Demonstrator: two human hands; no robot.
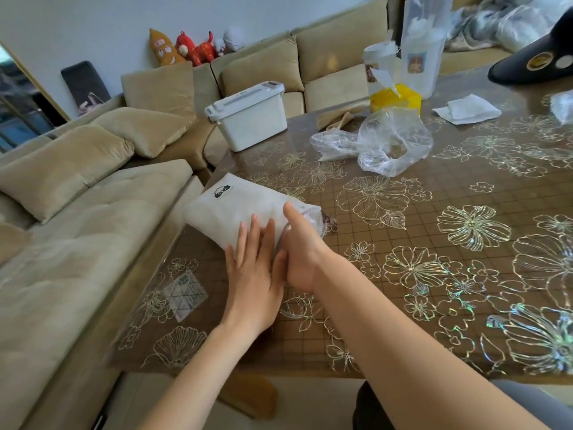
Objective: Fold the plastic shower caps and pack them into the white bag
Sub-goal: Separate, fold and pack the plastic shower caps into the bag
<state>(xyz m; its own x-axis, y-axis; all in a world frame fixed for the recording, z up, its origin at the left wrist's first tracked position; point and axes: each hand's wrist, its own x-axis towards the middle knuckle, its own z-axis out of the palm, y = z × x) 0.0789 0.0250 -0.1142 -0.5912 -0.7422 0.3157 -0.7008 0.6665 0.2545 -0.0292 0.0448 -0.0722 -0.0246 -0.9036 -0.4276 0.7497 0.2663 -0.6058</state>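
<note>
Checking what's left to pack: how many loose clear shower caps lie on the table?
3: two crumpled together at centre, a smaller cap beside a larger cap, and a third cap cut off at the right edge. More may be inside the white bag.

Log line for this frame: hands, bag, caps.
left hand flat on white bag | right hand at bag mouth, fingers hidden | loose shower caps on table

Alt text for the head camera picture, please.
A person's left hand presses flat on a white bag at the edge of a floral table, while the right hand meets its open end, fingers hidden. Crumpled clear plastic lies farther back.
</note>
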